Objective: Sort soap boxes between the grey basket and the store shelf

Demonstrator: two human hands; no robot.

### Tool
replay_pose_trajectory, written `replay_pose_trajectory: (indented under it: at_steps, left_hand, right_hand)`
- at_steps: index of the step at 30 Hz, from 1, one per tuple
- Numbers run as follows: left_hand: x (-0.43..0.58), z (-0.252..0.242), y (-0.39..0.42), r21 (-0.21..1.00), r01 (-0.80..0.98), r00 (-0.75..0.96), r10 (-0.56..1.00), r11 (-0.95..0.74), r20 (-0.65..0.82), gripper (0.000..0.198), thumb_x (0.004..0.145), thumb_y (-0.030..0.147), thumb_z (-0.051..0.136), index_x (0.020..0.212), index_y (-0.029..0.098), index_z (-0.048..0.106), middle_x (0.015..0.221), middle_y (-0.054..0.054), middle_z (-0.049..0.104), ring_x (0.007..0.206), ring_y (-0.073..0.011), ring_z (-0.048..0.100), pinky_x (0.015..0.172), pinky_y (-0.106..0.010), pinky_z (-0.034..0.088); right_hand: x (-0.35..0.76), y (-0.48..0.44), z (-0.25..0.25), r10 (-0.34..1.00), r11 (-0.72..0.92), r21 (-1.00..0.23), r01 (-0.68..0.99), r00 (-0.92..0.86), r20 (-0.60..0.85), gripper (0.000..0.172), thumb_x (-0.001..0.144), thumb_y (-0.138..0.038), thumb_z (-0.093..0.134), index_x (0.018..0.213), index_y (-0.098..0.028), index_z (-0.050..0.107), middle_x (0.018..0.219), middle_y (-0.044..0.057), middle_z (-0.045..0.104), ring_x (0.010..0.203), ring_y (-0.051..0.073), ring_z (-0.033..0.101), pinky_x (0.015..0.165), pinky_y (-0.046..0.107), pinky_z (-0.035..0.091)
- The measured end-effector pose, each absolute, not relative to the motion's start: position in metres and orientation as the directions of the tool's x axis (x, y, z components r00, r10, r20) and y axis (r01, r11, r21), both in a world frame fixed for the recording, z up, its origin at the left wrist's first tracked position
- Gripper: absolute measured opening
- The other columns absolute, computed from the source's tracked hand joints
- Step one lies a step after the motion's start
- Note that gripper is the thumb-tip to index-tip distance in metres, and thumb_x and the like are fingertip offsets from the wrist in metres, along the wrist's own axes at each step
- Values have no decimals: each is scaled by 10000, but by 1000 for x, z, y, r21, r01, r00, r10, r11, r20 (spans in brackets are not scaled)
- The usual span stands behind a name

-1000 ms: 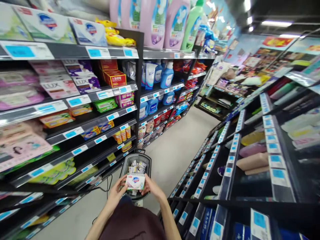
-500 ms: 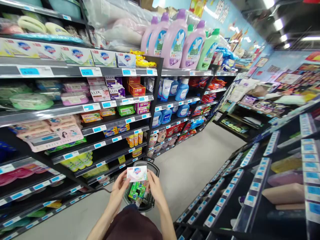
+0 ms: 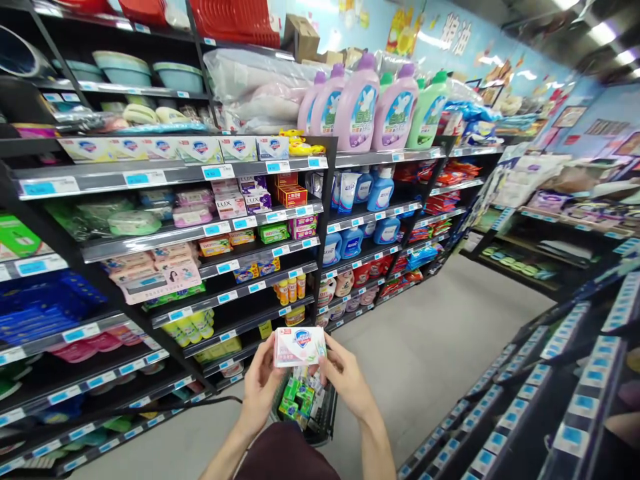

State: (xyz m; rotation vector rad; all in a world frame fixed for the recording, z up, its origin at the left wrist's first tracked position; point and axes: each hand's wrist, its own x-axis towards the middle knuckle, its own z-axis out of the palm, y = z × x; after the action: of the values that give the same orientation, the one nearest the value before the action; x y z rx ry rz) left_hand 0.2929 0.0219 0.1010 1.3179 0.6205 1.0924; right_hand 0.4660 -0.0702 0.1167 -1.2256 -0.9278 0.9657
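A white soap box (image 3: 300,347) with a blue and red shield logo is held up in front of me, its printed face toward the camera. My left hand (image 3: 262,380) grips its left end, and my right hand (image 3: 346,375) pinches the lower right corner. Below the hands is a dark shopping basket (image 3: 326,427) that my hands and clothing partly hide. Green packages (image 3: 297,399) and other small goods lie inside it. On the shelf ahead, similar soap boxes (image 3: 200,150) stand in a row.
Shelves on the left carry LUX soap boxes (image 3: 231,205), a pink boxed display (image 3: 173,277) and lilac detergent bottles (image 3: 358,110). Another shelf rack (image 3: 560,400) with price tags runs along the right. Between them lies the grey aisle floor (image 3: 430,333).
The soap box now appears larger and nearer the camera, still between both hands. My view has turned left, so shelves, hands and basket sit farther right in the picture.
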Motion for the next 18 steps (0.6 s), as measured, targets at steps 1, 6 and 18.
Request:
replay_pose_trajectory:
  at_steps: [1,6,18]
  left_hand:
    - [291,99,23,959,-262,393,895,-110,210,710,803,550,742,1395,197,571,1470,-192,543,1324,-378,544,1045,-450,516]
    - [290,93,26,953,-264,330,914,-152,237,622,820,578,715,1317,212,636,1436,-167,578,1337,-362,534,1077,-453,491]
    - [294,97,22,923,-343,375,876,-174,304,687,827,584,708,1390,206,597,1520,-178,489,1427,-361,433,1154,-459,423]
  right_hand:
    - [465,-69,114,947,78,-993,-86,317,47,773,867,-486,703,1508,-158,423,891,64,735,693,167,636,591,273,495]
    - [462,-67,110,928,70,-995,-78,371,36,863,758,-338,818,1504,-168,419,949,70,757,788,203,677,743,349,557]
    - [460,-73,113,930,17,-990,-141,365,-36,796,753,-368,824,1404,-197,400,922,85,755,701,182,637,642,312,517]
